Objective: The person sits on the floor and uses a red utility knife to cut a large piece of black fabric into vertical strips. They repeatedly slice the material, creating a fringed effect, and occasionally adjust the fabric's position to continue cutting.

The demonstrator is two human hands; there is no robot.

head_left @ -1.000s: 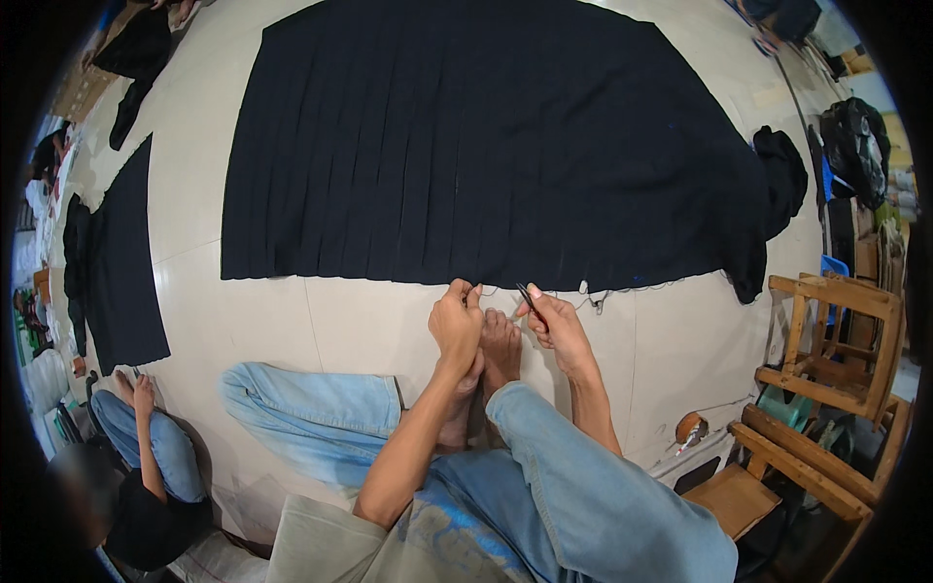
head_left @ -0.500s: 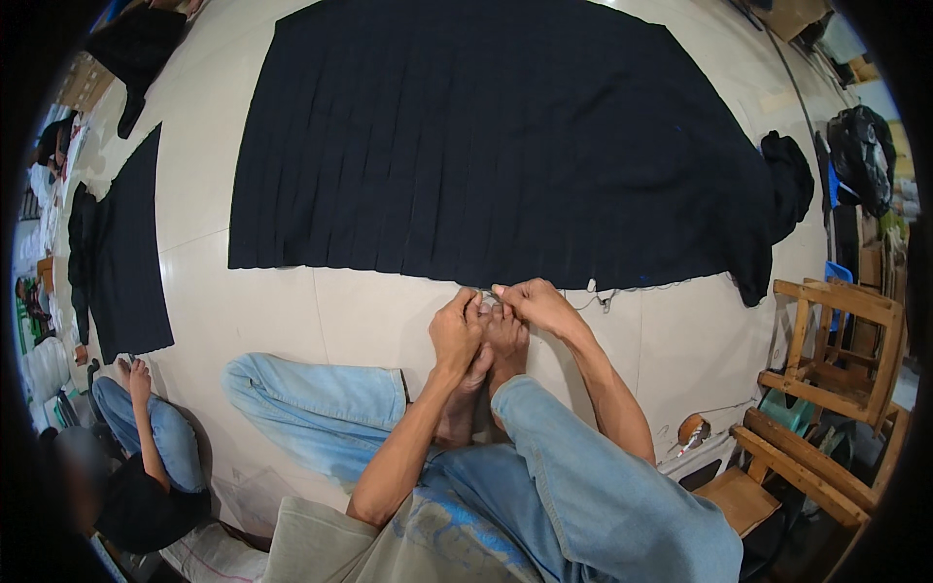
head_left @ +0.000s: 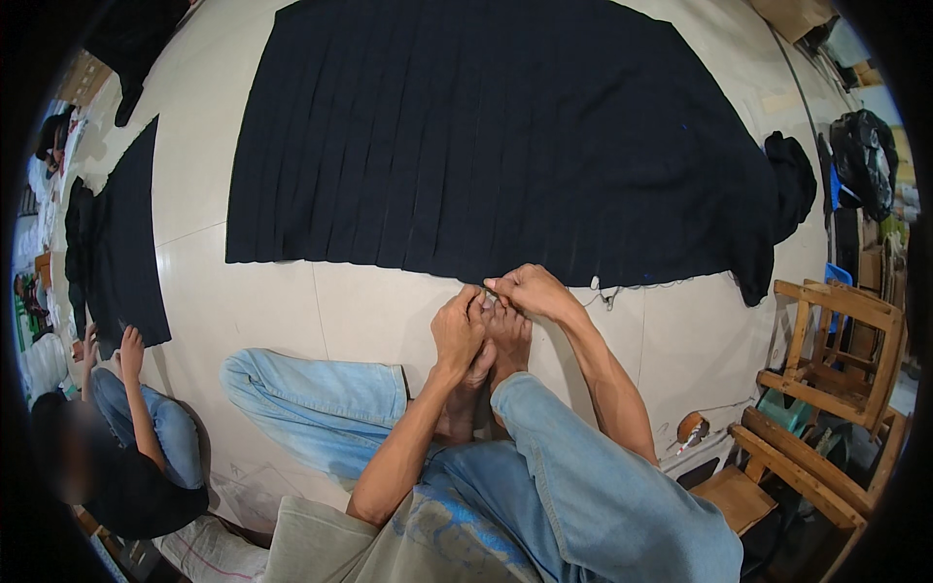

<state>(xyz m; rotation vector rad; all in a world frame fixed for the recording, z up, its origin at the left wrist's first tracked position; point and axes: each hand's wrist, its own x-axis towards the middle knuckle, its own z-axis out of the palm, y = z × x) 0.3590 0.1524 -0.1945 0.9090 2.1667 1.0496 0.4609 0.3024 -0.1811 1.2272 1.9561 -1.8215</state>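
Observation:
A wide black pleated cloth [head_left: 466, 146] is spread flat over the floor in front of me, its near edge running just beyond my feet. My left hand [head_left: 458, 333] is closed in a pinch at that edge, above my bare foot [head_left: 509, 338]. Close beside it, my right hand [head_left: 535, 291] pinches the same edge between thumb and fingers. Whether a needle is between the fingertips is too small to tell. To the right of my hands, a small white piece [head_left: 595, 283] with loose dark thread lies along the edge.
At the left, another person [head_left: 146, 466] sits by a second black cloth [head_left: 126, 243]. Wooden frames [head_left: 841, 340] stand at the right, with a black plastic bag [head_left: 862, 163] beyond. A roll of tape [head_left: 692, 428] lies near my right knee. Pale floor tiles [head_left: 199, 194] show between the cloths.
My right hand has shifted slightly up and left along the cloth edge; my left hand stays almost in place. The person at the left has raised both hands toward their cloth.

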